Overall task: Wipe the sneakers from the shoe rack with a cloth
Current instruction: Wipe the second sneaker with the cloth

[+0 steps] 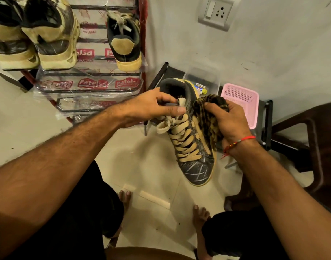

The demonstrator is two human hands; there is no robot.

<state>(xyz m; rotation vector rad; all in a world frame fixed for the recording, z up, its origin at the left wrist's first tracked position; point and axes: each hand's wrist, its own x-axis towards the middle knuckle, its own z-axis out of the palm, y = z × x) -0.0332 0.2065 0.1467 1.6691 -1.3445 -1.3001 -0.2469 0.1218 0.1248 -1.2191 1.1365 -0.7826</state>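
Sneaker point(192, 139) held in the air above our feet, toe toward us | our left hand point(151, 107) pinches its tongue | our right hand point(230, 119) clutches the striped cloth point(207, 117) against its side | shoe rack point(89, 79) beyond

Left hand point(153, 107) pinching sneaker point(191, 139) tongue, right hand point(228, 119) pressing bunched cloth point(207, 113) against its side.

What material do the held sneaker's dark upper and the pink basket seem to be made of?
Sneaker: the dark upper looks like leather or a synthetic imitation, slightly glossy, with pale creases and scuffs at the toe. Pink basket: probably moulded plastic, matte, with a fine perforated grid.
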